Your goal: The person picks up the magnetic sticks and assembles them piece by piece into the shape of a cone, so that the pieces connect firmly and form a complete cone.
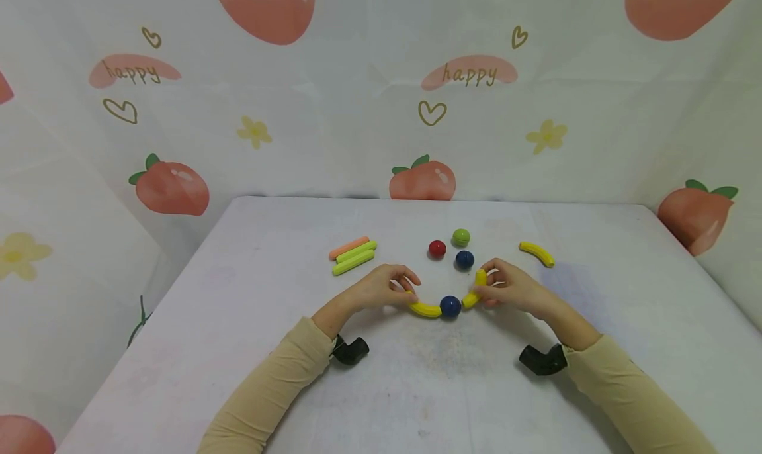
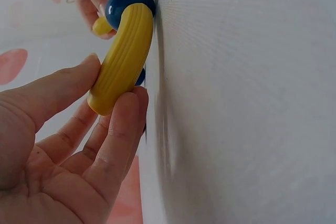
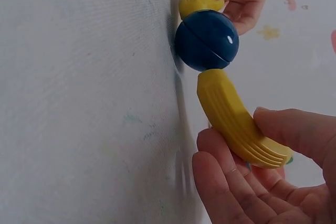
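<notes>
Blue ball (image 1: 450, 306) rests on the desk (image 1: 238, 295), joined between two yellow curved pieces. Left hand (image 1: 381, 287) pinches the left piece (image 1: 424, 308), right hand (image 1: 512, 288) pinches the right piece (image 1: 474, 291). Step in hand, apparently: seating both ends; the next move calls for steady alignment.

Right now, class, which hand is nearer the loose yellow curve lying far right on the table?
Right. The right hand sits just left of and below the loose yellow curve; the left hand is much farther left, beyond the blue ball.

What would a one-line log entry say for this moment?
left hand: pinches yellow curved piece | right hand: pinches second yellow curved piece | both pieces touch blue ball
</notes>
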The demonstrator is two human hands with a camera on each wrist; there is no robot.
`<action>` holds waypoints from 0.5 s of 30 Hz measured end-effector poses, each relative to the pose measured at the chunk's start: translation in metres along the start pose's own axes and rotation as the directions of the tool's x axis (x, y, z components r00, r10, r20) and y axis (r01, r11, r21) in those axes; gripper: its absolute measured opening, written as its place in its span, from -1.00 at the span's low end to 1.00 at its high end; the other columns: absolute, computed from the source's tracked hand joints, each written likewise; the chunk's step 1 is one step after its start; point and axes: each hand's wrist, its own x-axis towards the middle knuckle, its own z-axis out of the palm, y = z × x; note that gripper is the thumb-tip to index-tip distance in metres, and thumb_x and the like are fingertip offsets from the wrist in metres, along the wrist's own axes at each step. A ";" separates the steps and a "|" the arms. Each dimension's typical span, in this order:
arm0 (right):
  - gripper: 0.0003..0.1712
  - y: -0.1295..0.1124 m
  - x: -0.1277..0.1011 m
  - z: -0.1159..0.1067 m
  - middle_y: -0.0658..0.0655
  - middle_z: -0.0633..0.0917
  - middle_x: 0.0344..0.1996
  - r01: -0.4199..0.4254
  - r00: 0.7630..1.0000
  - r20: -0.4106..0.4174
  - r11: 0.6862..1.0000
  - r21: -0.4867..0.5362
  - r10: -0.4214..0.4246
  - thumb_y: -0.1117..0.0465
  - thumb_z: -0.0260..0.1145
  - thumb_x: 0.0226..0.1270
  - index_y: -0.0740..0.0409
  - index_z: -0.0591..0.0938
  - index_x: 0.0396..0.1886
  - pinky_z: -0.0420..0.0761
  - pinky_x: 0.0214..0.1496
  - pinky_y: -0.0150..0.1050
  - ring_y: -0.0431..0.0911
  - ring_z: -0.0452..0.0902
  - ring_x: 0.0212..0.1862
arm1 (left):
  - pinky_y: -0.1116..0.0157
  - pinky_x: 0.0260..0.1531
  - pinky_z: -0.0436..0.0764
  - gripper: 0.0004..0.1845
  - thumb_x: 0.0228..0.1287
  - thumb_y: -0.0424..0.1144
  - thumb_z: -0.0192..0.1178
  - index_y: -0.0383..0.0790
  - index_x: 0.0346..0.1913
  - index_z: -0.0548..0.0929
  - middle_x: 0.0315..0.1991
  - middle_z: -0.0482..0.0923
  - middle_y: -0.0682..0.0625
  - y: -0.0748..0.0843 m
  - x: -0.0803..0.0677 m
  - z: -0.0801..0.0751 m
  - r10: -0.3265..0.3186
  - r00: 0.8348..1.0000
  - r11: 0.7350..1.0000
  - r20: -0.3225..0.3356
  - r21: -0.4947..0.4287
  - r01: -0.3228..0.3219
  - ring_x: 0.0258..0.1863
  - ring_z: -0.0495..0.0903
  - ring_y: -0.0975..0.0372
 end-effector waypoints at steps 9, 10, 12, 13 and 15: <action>-0.48 0.001 0.001 0.001 0.18 0.57 -0.28 0.015 1.000 0.002 1.000 0.001 -0.015 0.15 0.27 0.27 0.38 0.30 0.05 0.63 -0.27 -0.40 -0.19 0.59 -0.32 | 0.47 -0.26 0.48 -0.67 0.18 -0.26 0.25 -0.28 0.01 0.54 -0.20 0.62 -0.12 -0.001 0.001 0.001 -0.010 1.000 1.000 0.010 0.011 0.010 -0.37 0.59 0.29; -0.47 0.000 0.000 0.001 0.17 0.57 -0.28 0.015 1.000 0.000 1.000 -0.002 -0.015 0.15 0.27 0.27 0.38 0.30 0.05 0.63 -0.27 -0.40 -0.19 0.59 -0.32 | 0.47 -0.26 0.47 -0.67 0.18 -0.26 0.25 -0.27 0.01 0.54 -0.20 0.62 -0.11 -0.001 0.002 0.001 -0.012 1.000 1.000 0.013 0.013 0.012 -0.37 0.59 0.29; -0.46 0.000 0.000 0.001 0.17 0.57 -0.28 0.009 1.000 -0.005 1.000 -0.011 -0.010 0.13 0.27 0.27 0.38 0.30 0.06 0.62 -0.28 -0.40 -0.19 0.59 -0.33 | 0.46 -0.26 0.47 -0.67 0.18 -0.26 0.25 -0.26 0.00 0.55 -0.20 0.62 -0.11 -0.001 0.003 0.002 -0.014 1.000 1.000 0.020 0.014 0.013 -0.38 0.58 0.29; -0.46 0.000 0.000 0.001 0.17 0.57 -0.28 0.005 1.000 -0.009 1.000 -0.017 -0.005 0.12 0.27 0.27 0.37 0.30 0.06 0.61 -0.28 -0.41 -0.19 0.59 -0.33 | 0.47 -0.26 0.47 -0.68 0.18 -0.27 0.25 -0.25 0.00 0.54 -0.20 0.63 -0.11 -0.001 0.003 0.002 -0.014 1.000 1.000 0.026 0.017 0.013 -0.38 0.58 0.29; -0.45 -0.001 -0.001 0.001 0.18 0.59 -0.28 -0.003 1.000 -0.014 1.000 -0.028 0.003 0.10 0.27 0.27 0.37 0.30 0.06 0.61 -0.28 -0.40 -0.19 0.58 -0.35 | 0.47 -0.29 0.46 -0.68 0.18 -0.26 0.25 -0.25 0.00 0.54 -0.20 0.63 -0.11 -0.001 0.003 0.004 -0.013 0.999 1.000 0.038 0.018 0.012 -0.39 0.57 0.29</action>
